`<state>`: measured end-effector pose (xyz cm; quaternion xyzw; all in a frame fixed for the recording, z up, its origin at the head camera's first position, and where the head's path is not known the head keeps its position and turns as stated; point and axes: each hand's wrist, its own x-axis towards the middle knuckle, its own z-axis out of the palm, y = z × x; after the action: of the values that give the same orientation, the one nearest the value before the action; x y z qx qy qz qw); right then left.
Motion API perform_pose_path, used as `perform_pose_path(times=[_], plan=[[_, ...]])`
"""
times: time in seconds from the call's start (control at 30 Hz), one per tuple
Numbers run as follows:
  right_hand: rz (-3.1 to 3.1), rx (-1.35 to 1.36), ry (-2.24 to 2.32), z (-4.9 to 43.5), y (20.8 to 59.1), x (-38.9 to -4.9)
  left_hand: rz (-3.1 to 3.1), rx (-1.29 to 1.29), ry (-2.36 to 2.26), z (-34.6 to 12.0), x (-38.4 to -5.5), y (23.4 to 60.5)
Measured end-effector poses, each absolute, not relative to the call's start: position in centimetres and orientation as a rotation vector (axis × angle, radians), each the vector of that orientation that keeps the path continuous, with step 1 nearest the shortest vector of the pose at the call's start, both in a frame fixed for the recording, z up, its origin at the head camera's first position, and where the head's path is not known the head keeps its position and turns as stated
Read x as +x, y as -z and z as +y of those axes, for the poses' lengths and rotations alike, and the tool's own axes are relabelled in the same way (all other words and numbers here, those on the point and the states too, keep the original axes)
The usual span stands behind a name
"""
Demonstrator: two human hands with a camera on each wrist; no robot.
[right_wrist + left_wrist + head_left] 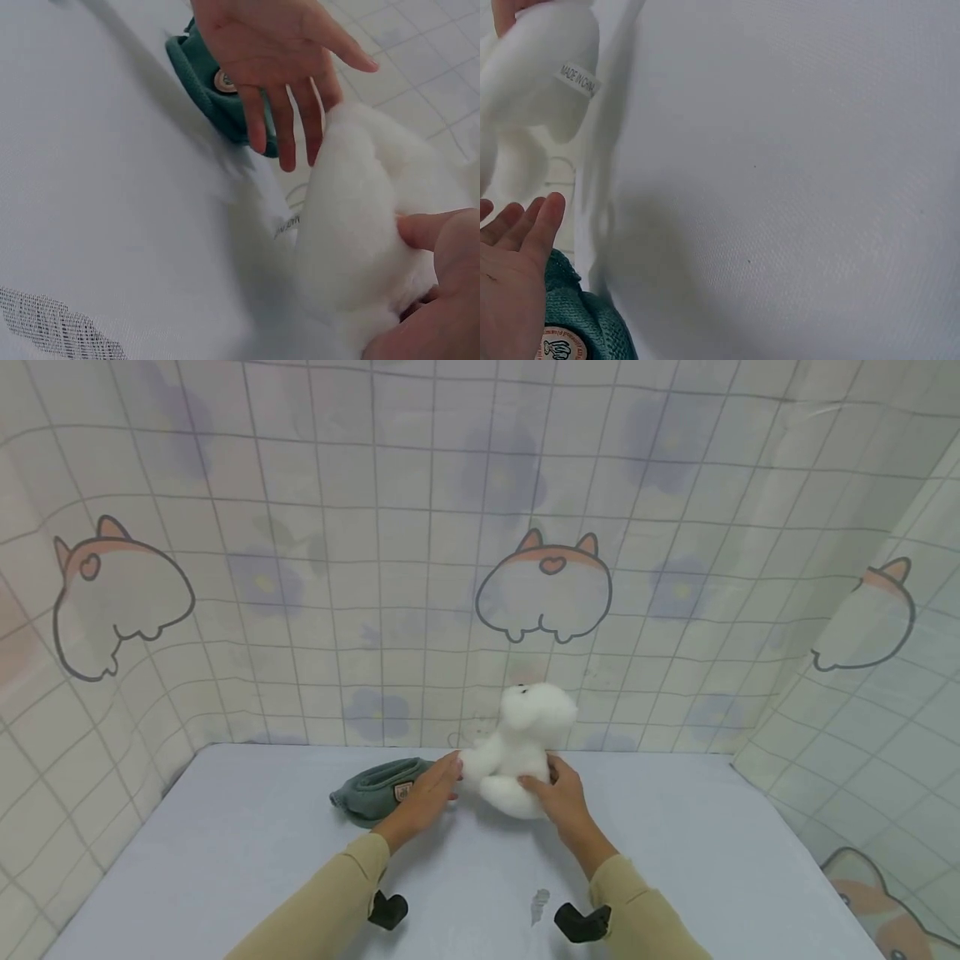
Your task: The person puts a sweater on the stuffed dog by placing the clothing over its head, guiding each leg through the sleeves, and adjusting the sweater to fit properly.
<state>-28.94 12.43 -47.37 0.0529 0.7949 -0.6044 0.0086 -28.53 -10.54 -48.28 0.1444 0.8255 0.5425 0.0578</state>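
A white plush toy (pixel 512 777) sits up near the back of the table, its head tipped to the right. My right hand (pixel 561 800) grips it by the side of the body, thumb pressed into the fur in the right wrist view. With fingers spread straight, my left hand (pixel 429 795) reaches to the toy's left limb, fingertips right at the fur. A "MADE IN CHINA" tag (pixel 578 79) sticks out of the plush. Beside the left hand lies a green knitted piece (pixel 369 797) with a small badge, partly hidden behind that hand.
The white table (pixel 247 860) ends at a curtain (pixel 420 635) with a grid and corgi pictures, which also hangs on both sides. A grey patch (pixel 539 906) marks the cloth between the forearms. Black straps (pixel 387 911) hang at the sleeves.
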Motion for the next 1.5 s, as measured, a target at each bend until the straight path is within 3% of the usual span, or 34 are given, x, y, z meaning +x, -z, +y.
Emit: perform_pose_path(times=[0.93, 1.5], plan=[[1.924, 0.017, 2.239, 11.9, 46.7, -27.9, 2.14, 0.255, -1.995, -9.6, -29.1, 47.8], [1.95, -0.123, 2.044, 12.3, 46.4, -27.7, 1.937, 0.249, -2.12, -9.1, -28.9, 47.8]])
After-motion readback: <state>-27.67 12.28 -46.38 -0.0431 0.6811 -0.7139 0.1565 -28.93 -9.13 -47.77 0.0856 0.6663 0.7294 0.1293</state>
